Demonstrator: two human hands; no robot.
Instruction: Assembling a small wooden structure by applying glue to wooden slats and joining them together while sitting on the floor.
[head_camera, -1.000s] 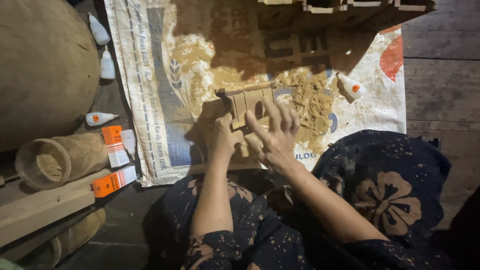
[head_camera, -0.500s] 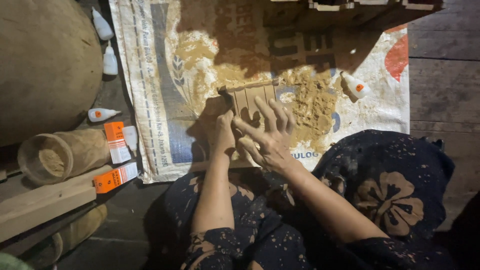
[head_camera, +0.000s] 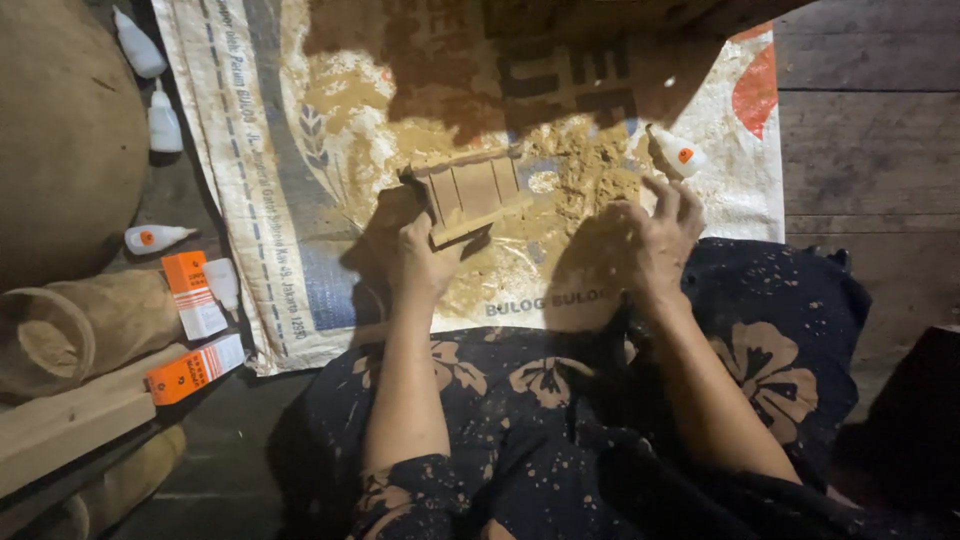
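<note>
You are looking straight down at your own two hands above a woven plastic sack spread flat on a dark wooden floor. Your left hand grips the near edge of a small brown slatted wooden piece, thumb on top, holding it tilted over the sack. The piece sits near the middle of the scene, just left of a loose heap of tan sawdust scattered across the sack.

Your right hand is empty, with fingers spread wide and slightly curled. It hovers over the right side of the sawdust, apart from the wooden piece. Just beyond its fingertips lies a small white glue bottle with an orange dot, resting on the sack.

Your forearms come in from the near edge, over a lap covered in dark cloth with a tan flower pattern.

To the far left, off the sack, lie more small white bottles; another white bottle lies nearer. Beside it are two orange and white boxes, a hollow wooden cylinder lying on its side and a pale wooden plank. A large rounded brown shape fills the far left corner.
</note>
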